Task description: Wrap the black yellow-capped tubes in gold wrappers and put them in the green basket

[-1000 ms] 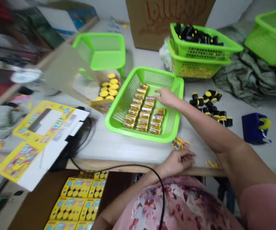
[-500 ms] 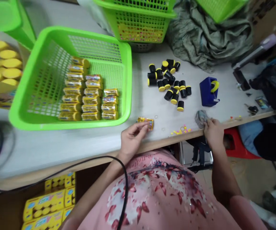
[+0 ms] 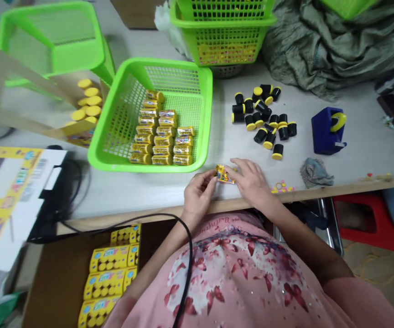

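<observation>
A small yellow printed packet [image 3: 225, 174] sits between my two hands, just above the table's front edge. My left hand [image 3: 199, 193] pinches its left end, and the fingers of my right hand [image 3: 248, 180] press on its right end. Above them, a bright green plastic basket [image 3: 209, 105] holds rows of gold-wrapped rolls [image 3: 163, 136] lying side by side. Neither hand touches the basket. Black cylinders with yellow caps [image 3: 260, 116] lie loose on the table to the right.
A blue tape dispenser [image 3: 325, 132], a crumpled grey rag [image 3: 316, 173] and small coloured bits [image 3: 282, 187] lie on the right. Stacked green baskets [image 3: 224, 41] stand behind. An open carton of yellow caps [image 3: 89, 102] is at left. A black cable [image 3: 190, 255] hangs across my front.
My right hand has moved left from the grey rag to the yellow packet, and now both hands are on it. The view has shifted, bringing the basket nearer the middle.
</observation>
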Tool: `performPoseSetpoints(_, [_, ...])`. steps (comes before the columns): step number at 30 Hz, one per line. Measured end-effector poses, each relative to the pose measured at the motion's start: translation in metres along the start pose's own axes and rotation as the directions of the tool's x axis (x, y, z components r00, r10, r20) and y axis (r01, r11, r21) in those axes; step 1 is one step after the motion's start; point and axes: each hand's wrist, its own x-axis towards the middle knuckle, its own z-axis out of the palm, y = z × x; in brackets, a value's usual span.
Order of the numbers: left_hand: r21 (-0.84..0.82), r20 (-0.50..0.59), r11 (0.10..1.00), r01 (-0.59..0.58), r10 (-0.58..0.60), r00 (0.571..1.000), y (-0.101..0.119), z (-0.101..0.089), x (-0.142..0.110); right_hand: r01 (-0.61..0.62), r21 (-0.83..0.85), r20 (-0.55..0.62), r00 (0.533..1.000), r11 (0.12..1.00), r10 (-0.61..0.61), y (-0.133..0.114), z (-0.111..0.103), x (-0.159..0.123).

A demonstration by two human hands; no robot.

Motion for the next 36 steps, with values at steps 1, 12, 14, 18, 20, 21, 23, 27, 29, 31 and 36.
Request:
performPoseSetpoints(1, [0.046, 0.007, 0.998, -0.039, 0.038, 0.999, 0.000, 0.000, 0.000, 0.010, -0.004, 0.018, 1.000, 1.000, -0.010, -0.002, 0.006, 0.004])
performPoseSetpoints(12, [-0.073, 0.082, 0.993, -0.093, 0.099, 0.992, 0.018, 0.002, 0.006, 0.017, 0.198, -0.214, 0.976, 0.980, 0.027, -0.010, 0.000, 0.001])
performPoseSetpoints(14, [-0.211, 0.136, 0.971, 0.110, -0.082, 0.987, 0.021, 0.004, 0.008, -0.050, 0.246, -0.250, 0.962, 0.968, 0.114, 0.002, -0.008, 0.000])
performPoseSetpoints(18, [-0.368, 0.196, 0.856, 0.363, -0.310, 0.930, 0.025, 0.009, 0.011, -0.458, 0.185, -0.343, 0.799, 0.869, 0.494, 0.053, -0.027, -0.008])
performPoseSetpoints(20, [-0.433, 0.198, 0.813, 0.389, -0.335, 0.921, 0.026, 0.013, 0.012, -0.652, 0.134, -0.327, 0.682, 0.747, 0.654, 0.077, -0.029, -0.012])
performPoseSetpoints(21, [-0.458, 0.199, 0.798, 0.393, -0.338, 0.920, 0.026, 0.015, 0.013, -0.705, 0.114, -0.299, 0.647, 0.700, 0.701, 0.087, -0.029, -0.013])
performPoseSetpoints(23, [-0.486, 0.199, 0.783, 0.388, -0.333, 0.922, 0.025, 0.018, 0.013, -0.749, 0.098, -0.245, 0.621, 0.656, 0.745, 0.100, -0.025, -0.015])
performPoseSetpoints(27, [-0.480, 0.225, 0.789, 0.385, -0.313, 0.923, 0.024, 0.018, 0.011, -0.699, 0.269, -0.291, 0.597, 0.663, 0.748, 0.098, -0.022, -0.020])
performPoseSetpoints(29, [-0.458, 0.240, 0.803, 0.380, -0.300, 0.923, 0.023, 0.016, 0.009, -0.585, 0.470, -0.250, 0.629, 0.661, 0.736, 0.086, -0.027, -0.023])
performPoseSetpoints(31, [-0.439, 0.249, 0.817, 0.374, -0.289, 0.924, 0.023, 0.015, 0.008, -0.450, 0.675, -0.101, 0.728, 0.584, 0.678, 0.071, -0.035, -0.023])
performPoseSetpoints(36, [-0.381, 0.322, 0.828, 0.411, -0.299, 0.899, 0.023, 0.012, 0.005, -0.346, 0.848, 0.224, 0.920, 0.401, 0.320, 0.041, -0.055, -0.013])
